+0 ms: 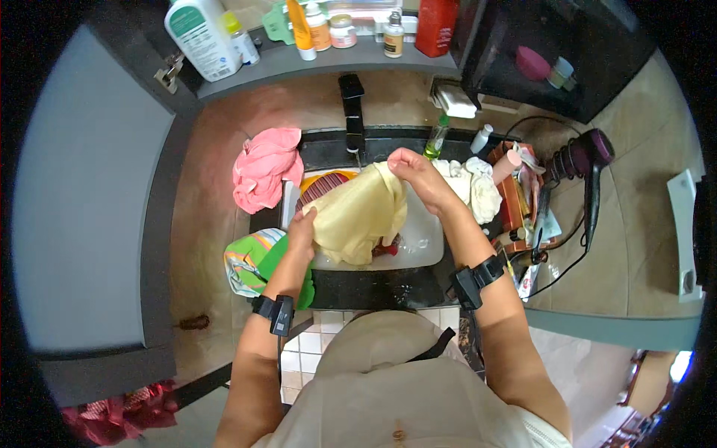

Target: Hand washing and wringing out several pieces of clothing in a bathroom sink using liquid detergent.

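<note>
A pale yellow cloth [358, 215] hangs stretched between my hands above a white sink basin [423, 224]. My left hand [302, 232] pinches its left edge, and my right hand [417, 173] grips its upper right corner. Under and behind the cloth, a striped maroon fabric [322, 187] and a yellow-orange item [336, 175] show in the basin; the cloth hides most of them. A dark red bit of fabric [387, 246] peeks out below the cloth. The black faucet [353, 117] stands at the back, with a thin stream under its spout.
Left of the basin lie a bunched pink cloth [269, 168] and a green patterned cloth [257, 260]. White bunched cloths [479, 187], a green bottle [437, 137], an orange organizer [510, 207] and a corded hair dryer [594, 168] occupy the right. Overhead, a grey shelf [347, 59] bears several bottles.
</note>
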